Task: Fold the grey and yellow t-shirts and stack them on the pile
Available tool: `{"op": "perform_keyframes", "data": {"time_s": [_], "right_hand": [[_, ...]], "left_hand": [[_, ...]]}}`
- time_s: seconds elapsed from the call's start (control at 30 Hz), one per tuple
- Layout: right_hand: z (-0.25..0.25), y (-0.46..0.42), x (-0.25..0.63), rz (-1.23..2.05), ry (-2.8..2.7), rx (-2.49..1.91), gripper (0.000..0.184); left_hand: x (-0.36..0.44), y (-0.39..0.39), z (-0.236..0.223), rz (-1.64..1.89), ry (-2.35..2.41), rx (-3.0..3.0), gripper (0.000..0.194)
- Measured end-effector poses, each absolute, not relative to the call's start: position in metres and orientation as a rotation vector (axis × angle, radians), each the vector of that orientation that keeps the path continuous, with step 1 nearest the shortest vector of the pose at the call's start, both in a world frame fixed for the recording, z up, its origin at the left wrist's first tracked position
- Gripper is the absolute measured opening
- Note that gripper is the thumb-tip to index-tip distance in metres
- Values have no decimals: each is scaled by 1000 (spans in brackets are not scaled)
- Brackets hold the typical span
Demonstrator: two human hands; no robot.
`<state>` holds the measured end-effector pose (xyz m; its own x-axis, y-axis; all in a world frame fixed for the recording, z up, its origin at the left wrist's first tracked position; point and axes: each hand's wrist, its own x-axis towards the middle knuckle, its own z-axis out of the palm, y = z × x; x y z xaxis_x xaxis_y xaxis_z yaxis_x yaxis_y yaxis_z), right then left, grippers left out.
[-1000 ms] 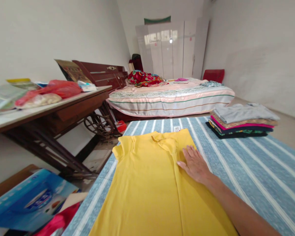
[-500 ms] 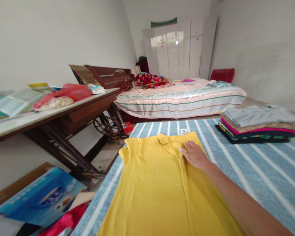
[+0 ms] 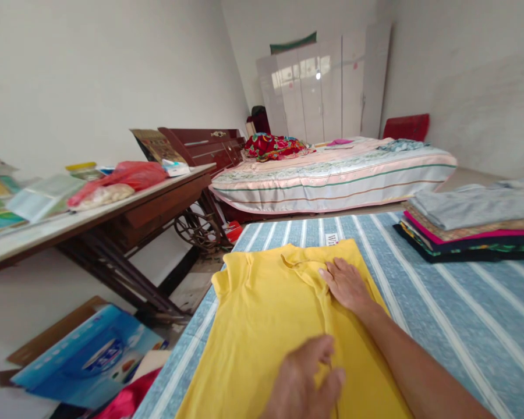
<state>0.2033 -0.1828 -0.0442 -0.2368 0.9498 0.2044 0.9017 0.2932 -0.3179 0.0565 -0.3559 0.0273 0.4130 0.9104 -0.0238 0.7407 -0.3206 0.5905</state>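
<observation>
Yellow shirt (image 3: 262, 308) is on a blue striped sheet (image 3: 454, 314), right grip (image 3: 347, 285) flat atop the shirt, left grip (image 3: 303, 378) too blurry to tell. Messy bed (image 3: 332, 192), pale wardrobe (image 3: 323, 96) further back.

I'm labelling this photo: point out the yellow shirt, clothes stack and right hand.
Yellow shirt (image 3: 271, 308), head view: its body.
Clothes stack (image 3: 478, 214), head view: grey top layer.
Right hand (image 3: 347, 285), head view: its back.
</observation>
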Motion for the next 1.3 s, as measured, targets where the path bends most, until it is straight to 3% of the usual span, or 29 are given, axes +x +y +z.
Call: {"op": "perform_keyframes", "data": {"time_s": [0.13, 0.23, 0.43, 1.3], "right_hand": [[-45, -185, 202, 198, -2203, -1641, 54], [-48, -184, 202, 190, -2191, -1621, 55], [-51, -183, 200, 165, -2184, -1573, 53], [-47, -185, 205, 318, -2229, -1551, 51]], "left_hand": [[34, -259, 24, 742, 1926, 1304, 38], [30, -208, 19, 800, 1991, 1066, 47], [35, -156, 6, 821, 2010, 862, 31], [2, -161, -4, 1057, 2070, 810, 29]]}}
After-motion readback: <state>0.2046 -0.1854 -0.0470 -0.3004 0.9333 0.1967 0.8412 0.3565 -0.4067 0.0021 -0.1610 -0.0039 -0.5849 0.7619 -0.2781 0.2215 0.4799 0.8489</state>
